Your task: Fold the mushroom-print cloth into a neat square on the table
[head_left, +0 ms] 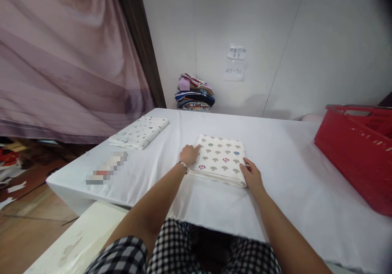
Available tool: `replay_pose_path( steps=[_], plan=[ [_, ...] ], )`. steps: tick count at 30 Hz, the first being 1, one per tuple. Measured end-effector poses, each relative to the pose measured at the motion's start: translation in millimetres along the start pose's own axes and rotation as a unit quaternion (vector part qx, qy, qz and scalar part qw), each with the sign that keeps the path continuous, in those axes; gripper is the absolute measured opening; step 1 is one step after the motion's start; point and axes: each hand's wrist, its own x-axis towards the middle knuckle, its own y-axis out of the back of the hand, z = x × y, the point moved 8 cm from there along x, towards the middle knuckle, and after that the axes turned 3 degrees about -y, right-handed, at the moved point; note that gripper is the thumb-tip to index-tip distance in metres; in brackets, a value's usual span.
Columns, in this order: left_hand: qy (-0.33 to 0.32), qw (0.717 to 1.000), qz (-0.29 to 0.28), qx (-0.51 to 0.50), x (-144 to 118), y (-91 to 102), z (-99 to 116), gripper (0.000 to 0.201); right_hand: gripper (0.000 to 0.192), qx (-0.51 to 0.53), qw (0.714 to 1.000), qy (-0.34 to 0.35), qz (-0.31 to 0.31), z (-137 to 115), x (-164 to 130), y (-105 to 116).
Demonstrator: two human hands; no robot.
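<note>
A folded white cloth [219, 155] with grey mushrooms and a few red, blue and green ones lies flat on the white-covered table [284, 176]. At its left edge my left hand [189, 155], with a bracelet at the wrist, is closed on the fabric, fingers partly hidden. My right hand [252, 175] grips the right edge near the front corner, thumb towards the cloth. The layers show along the front side. To the far left rests another folded white cloth [141, 132] with small dark prints.
A red plastic basket [352, 155] stands at the table's right. Behind the back edge rises a stack of folded fabrics [195, 94] against the wall. A blurred-out item [107, 168] lies front left. Pink curtain [67, 53] hangs at left; a pale surface [79, 237] is beside my legs.
</note>
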Motion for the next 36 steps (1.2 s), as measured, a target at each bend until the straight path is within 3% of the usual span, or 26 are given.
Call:
replay_pose_path(
  steps=[6, 11, 13, 15, 17, 20, 23, 30, 36],
  plan=[
    [0.003, 1.000, 0.014, 0.016, 3.1, -3.9, 5.1, 0.043, 0.057, 0.014, 0.999, -0.020, -0.026, 2.2, -1.1, -2.7],
    [-0.004, 0.999, 0.029, 0.018, 3.1, 1.1, 10.9, 0.037, 0.055, 0.003, 1.000, -0.001, -0.013, -0.5, 0.6, -1.7],
    [-0.050, 0.996, 0.072, 0.019, 5.5, 7.1, 26.9, 0.035, 0.054, 0.000, 1.000, -0.001, -0.011, 0.0, 1.6, -1.8],
    [-0.146, 0.984, 0.099, 0.023, 6.8, 6.3, 50.9, 0.039, 0.054, -0.001, 1.000, -0.005, -0.011, 1.5, 2.0, -1.9],
    [-0.216, 0.973, 0.076, 0.032, 8.6, -5.3, 66.7, 0.046, 0.054, 0.002, 1.000, -0.007, -0.014, 3.2, 1.9, -2.3],
    [-0.191, 0.981, 0.007, 0.039, 17.1, -26.9, 60.7, 0.059, 0.055, 0.019, 0.999, -0.008, -0.034, 5.4, 1.3, -5.0],
    [-0.164, 0.986, -0.017, 0.039, 23.1, -35.7, 50.9, 0.063, 0.056, 0.025, 0.999, -0.008, -0.045, 7.3, 1.7, -7.0],
    [-0.156, 0.986, -0.048, 0.028, 25.8, -34.5, 50.3, 0.063, 0.056, 0.029, 0.999, 0.010, -0.039, 5.3, 4.8, -5.9],
    [-0.218, 0.975, -0.018, 0.048, -8.7, -20.8, 51.0, 0.046, 0.056, 0.010, 0.999, 0.017, -0.036, 2.6, 5.2, -4.7]
  ],
)
